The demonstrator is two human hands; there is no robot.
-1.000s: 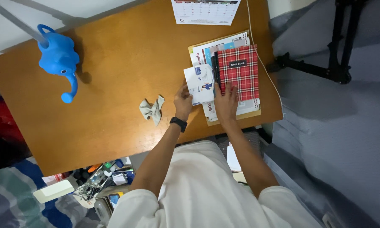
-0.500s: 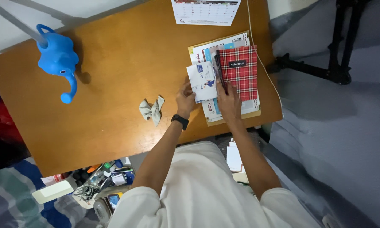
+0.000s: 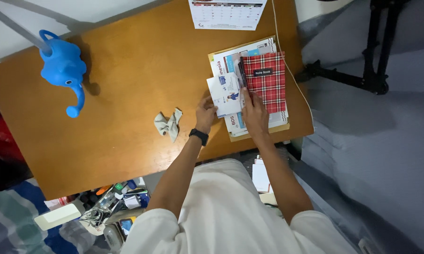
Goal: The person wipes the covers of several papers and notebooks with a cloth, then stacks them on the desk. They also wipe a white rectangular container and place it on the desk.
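Observation:
My left hand (image 3: 205, 114) grips the lower edge of a small white leaflet (image 3: 225, 93) with blue print, at the left side of a paper stack (image 3: 249, 49) on the wooden desk (image 3: 127, 84). My right hand (image 3: 255, 115) lies flat on the stack, its fingers touching a dark pen (image 3: 242, 75) beside a red plaid notebook (image 3: 266, 81). A black watch (image 3: 199, 136) is on my left wrist.
A crumpled grey cloth (image 3: 168, 123) lies left of my left hand. A blue elephant-shaped watering can (image 3: 64, 68) stands at the desk's far left. A calendar sheet (image 3: 227, 13) sits at the back edge. A black stand (image 3: 372, 51) is right of the desk; clutter (image 3: 113, 202) lies below it.
The leaflet has shifted slightly right, over the stack, with my left hand. My right hand has slid from the notebook's lower corner to the pen at its left edge.

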